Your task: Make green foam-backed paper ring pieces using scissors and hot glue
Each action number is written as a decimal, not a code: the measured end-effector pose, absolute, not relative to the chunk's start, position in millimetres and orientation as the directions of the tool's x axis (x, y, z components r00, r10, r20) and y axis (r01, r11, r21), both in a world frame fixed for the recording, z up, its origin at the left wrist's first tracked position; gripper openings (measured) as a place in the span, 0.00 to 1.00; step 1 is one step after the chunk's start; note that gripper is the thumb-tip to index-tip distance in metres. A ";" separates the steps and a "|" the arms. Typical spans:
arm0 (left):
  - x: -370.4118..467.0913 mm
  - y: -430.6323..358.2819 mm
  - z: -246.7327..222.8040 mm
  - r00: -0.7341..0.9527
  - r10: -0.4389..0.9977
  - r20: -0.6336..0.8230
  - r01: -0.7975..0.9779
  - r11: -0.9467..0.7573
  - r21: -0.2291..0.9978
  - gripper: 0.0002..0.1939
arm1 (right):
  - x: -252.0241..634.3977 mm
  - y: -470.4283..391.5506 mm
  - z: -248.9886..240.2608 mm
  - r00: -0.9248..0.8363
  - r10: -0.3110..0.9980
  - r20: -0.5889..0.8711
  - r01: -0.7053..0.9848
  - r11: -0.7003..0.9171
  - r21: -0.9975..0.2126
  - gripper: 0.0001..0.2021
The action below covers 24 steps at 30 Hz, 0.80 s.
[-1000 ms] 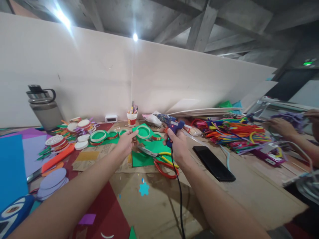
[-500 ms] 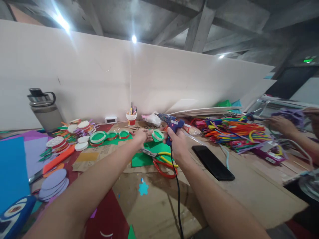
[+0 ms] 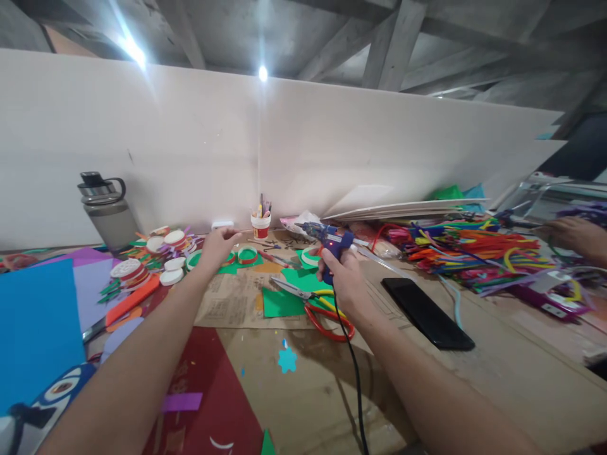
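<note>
My right hand (image 3: 349, 278) is wrapped round the grip of a blue hot glue gun (image 3: 334, 241), its nozzle pointing left. Just behind the gun, a white ring with a green base (image 3: 310, 256) is partly hidden by it. My left hand (image 3: 220, 246) hovers over the row of rings at the left, fingers stretched to the right and nothing visible in them. Beside it lies a red-and-white ring on green (image 3: 247, 255); another ring (image 3: 192, 260) is partly covered by my left forearm. Scissors with red and yellow handles (image 3: 327, 313) rest on green sheet (image 3: 279, 304).
A black phone (image 3: 427, 313) lies right of my right hand, before a heap of colourful pipe cleaners (image 3: 465, 249). A grey bottle (image 3: 111, 215), white discs (image 3: 171, 277) and an orange-handled cutter (image 3: 133, 299) are left. A cup of pens (image 3: 260, 224) stands behind. Another person's hand (image 3: 576, 237) is far right.
My left hand has moved away from the white-and-green ring near the glue gun, leftward to the row of rings. My right hand still holds the gun. The view has shifted slightly.
</note>
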State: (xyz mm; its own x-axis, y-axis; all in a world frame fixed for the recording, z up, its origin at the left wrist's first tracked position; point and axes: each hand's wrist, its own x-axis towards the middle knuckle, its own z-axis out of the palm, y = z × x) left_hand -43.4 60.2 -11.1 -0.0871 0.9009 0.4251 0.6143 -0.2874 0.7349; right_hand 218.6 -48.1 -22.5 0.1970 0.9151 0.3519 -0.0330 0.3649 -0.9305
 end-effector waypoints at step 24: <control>-126.8 81.1 -23.9 -0.188 0.956 0.225 0.890 0.069 0.450 0.08 | 200.6 -56.6 -33.3 0.134 0.923 0.361 0.013 0.363 -0.932 0.11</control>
State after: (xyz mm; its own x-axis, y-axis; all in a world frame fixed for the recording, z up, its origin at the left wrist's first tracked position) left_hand -126.8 81.1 -23.9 -0.1876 0.9561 0.2252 0.8905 0.0688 0.4498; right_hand 200.6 -56.6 -33.3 0.1342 0.9227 0.3614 0.0133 0.3630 -0.9317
